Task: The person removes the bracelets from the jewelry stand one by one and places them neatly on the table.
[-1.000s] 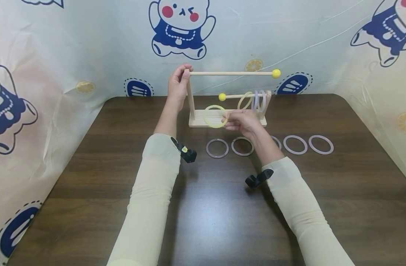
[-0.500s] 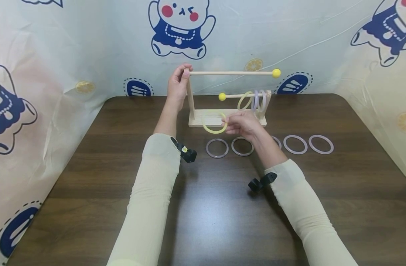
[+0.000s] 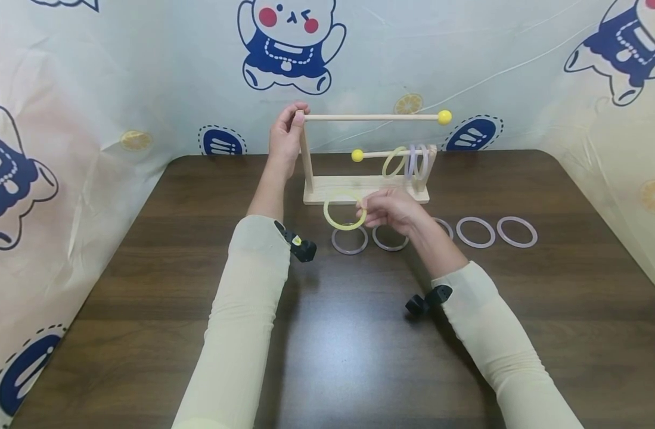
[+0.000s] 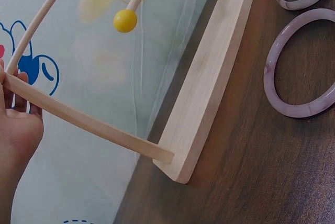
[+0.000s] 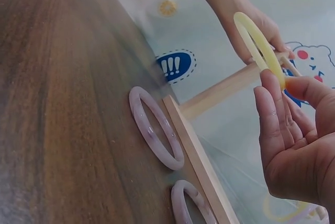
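A light wooden stand [image 3: 338, 189] with two rods stands near the table's back edge. My left hand [image 3: 285, 138] grips the top of its left post, where the upper rod [image 3: 375, 118] begins. In my right hand [image 3: 396, 210] a yellow bangle [image 3: 328, 215] is pinched between thumb and fingers, held up in front of the stand's base. The lower rod [image 3: 375, 154] bears another yellow bangle [image 3: 387, 170] and some pale purple ones [image 3: 410, 162] at its right end. In the right wrist view the held bangle [image 5: 250, 41] tilts above the fingertips.
Several purple bangles lie in a row before the stand, among them the leftmost bangle [image 3: 350, 252] and the rightmost bangle [image 3: 535, 232]. Yellow balls cap the upper rod's right end [image 3: 444, 117] and lower rod's left end [image 3: 357, 155]. A printed curtain [image 3: 145, 77] hangs behind the table.
My right hand has come down and toward me with the yellow bangle, which now overlaps the leftmost purple bangle in the head view. My left hand stays on the post.
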Motion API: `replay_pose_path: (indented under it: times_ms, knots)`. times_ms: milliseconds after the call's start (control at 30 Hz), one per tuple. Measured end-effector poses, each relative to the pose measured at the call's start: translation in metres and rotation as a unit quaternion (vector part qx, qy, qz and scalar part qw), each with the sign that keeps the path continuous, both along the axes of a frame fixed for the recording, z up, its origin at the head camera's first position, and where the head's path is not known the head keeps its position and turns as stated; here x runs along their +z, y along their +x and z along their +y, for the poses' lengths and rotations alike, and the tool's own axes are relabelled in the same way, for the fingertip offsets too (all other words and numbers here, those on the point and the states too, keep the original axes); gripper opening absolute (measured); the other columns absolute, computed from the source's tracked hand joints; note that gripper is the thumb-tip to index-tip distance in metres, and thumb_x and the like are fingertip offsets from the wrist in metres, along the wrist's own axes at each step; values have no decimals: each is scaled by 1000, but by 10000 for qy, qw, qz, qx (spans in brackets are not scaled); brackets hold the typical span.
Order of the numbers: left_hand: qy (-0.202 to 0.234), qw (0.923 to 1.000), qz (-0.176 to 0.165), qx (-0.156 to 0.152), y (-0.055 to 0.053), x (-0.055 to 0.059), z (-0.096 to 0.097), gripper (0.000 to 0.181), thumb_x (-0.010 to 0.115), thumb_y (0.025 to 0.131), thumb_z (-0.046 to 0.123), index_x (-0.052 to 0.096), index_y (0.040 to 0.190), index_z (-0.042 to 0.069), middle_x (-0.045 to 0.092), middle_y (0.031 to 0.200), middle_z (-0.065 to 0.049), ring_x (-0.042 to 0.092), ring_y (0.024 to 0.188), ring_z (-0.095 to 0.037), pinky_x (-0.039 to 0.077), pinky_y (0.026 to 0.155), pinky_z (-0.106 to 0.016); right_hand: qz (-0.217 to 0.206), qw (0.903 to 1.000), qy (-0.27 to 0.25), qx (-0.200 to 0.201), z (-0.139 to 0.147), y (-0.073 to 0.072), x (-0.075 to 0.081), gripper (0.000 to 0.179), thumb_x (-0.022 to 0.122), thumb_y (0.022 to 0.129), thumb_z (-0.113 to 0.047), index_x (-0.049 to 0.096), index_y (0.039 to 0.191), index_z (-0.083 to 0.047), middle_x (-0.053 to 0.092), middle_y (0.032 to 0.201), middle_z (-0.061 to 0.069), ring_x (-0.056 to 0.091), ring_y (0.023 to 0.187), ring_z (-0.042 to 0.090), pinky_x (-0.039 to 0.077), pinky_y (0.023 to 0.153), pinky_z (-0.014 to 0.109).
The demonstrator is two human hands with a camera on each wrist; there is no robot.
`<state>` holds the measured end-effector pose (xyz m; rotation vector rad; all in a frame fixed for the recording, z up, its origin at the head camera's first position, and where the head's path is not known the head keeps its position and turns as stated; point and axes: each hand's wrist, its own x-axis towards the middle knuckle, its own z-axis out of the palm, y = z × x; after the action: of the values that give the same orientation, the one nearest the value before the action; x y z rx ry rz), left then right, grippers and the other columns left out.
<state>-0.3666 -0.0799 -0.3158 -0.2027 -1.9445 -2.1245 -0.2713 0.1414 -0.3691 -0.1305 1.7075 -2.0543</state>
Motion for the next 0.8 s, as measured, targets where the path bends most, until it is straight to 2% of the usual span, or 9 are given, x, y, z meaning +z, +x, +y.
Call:
replay_pose_path:
  times_ms: [267, 433, 567, 633, 800]
  knots:
    - [-48, 10000, -85, -10, 0, 0, -1, 26, 51, 93, 23, 60, 114, 10, 58, 116, -2, 46, 114, -20, 37, 88, -20, -98, 9996, 171, 217, -1, 5, -1, 23, 52, 86, 6, 69, 75, -4, 67, 68, 10, 64, 55, 14, 52, 56, 27]
    - [-56, 10000, -47, -2, 1, 1, -1, 25, 51, 94, 22, 59, 114, 9, 58, 115, -2, 48, 110, -16, 37, 88, -21, -159, 9987, 320, 371, 0, 7, -3, 23, 53, 86, 7, 69, 74, -4, 67, 69, 9, 64, 54, 15, 52, 55, 27]
    - [-69, 10000, -55, -16, 2, 2, -1, 26, 51, 94, 22, 59, 114, 9, 58, 115, -2, 48, 109, -15, 36, 89, -21, -147, 9979, 397, 480, 0, 9, -3, 17, 53, 84, 9, 68, 80, 2, 68, 71, 11, 64, 55, 16, 52, 55, 28]
    - [-76, 9999, -72, -21, 2, 2, -1, 26, 50, 94, 23, 59, 114, 10, 58, 115, -2, 47, 110, -16, 36, 89, -20, -135, 9971, 460, 590, 0, 11, -4, 12, 54, 84, 9, 64, 89, 11, 67, 71, 11, 64, 54, 16, 52, 55, 28]
    - [-55, 10000, -70, -30, 3, 3, -1, 25, 49, 94, 22, 59, 114, 9, 58, 115, -2, 46, 112, -18, 36, 88, -19, -76, 9938, 694, 863, 1, 15, -5, 24, 54, 84, 8, 54, 103, 22, 67, 70, 12, 64, 55, 15, 52, 55, 27]
